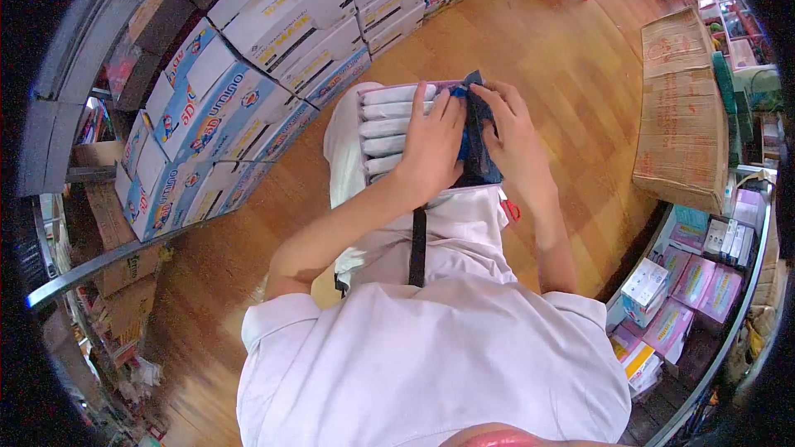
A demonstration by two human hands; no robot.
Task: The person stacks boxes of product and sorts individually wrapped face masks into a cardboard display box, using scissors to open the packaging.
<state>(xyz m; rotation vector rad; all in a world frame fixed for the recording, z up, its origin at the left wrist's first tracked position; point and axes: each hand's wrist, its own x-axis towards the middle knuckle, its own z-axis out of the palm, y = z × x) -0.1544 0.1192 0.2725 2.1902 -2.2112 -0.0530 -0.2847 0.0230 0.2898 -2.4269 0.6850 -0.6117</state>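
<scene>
- We are seeing the right hand (517,145) curling its fingers (497,103) narrowly over the top edge of a dark blue packet (478,153), gripping it.
- The left hand (431,149) is lying flat, fingers nearly straight, tips touching the same packet.
- The packet is standing upright between both hands, at the right end of a row of white packets (389,124) in an open box (361,136).
- Stacked cartons (248,74) are crowding the left; a brown carton (683,116) is standing well apart on the right.
- Both thumbs are hidden from us.

White short-sleeved shirt (431,356); narrow black strap (417,244) down front; forearms, left hand (431,147), right hand (515,142) bare.
</scene>
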